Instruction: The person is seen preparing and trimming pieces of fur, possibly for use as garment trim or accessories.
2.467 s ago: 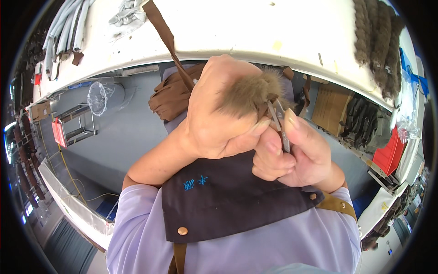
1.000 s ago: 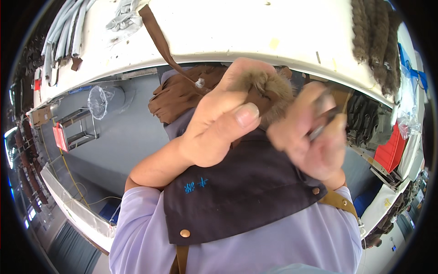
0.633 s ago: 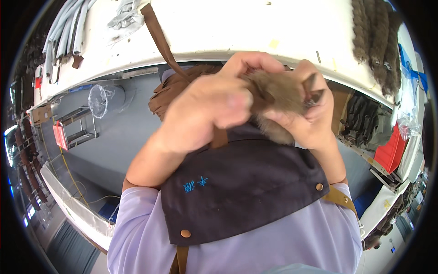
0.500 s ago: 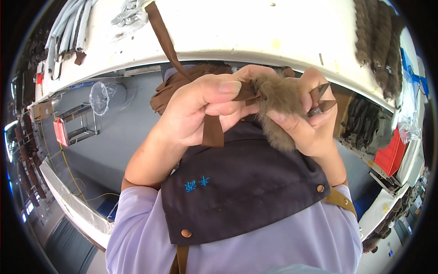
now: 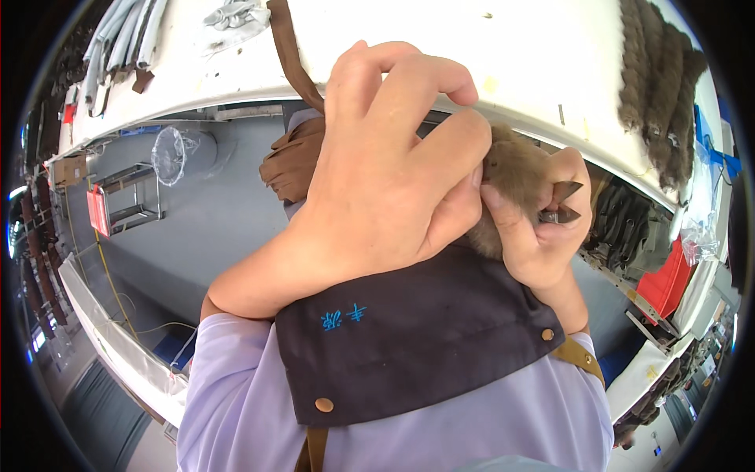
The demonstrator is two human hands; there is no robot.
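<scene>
My right hand is closed around a strip of brown-grey fur. Small dark scissors are tucked in the same hand, their pointed blades sticking out past the fingers. My left hand is at the fur's left edge, thumb and forefinger pinched together there, with the other fingers raised and bent. Its back hides most of what lies between the fingertips. Left of that hand, a bunched heap of brown ribbon rests at the table's edge, and one brown ribbon tail runs up over the white tabletop.
The white table spans the far side. Grey-white strips and a crumpled pale cloth lie at its left, long brown fur strips at its right. A red bin stands lower right; a metal-framed cart is on the floor left.
My left hand has turned its back upward and shifted right to the fur, covering the ribbon end it was holding in view before. My right hand has moved slightly right and down.
</scene>
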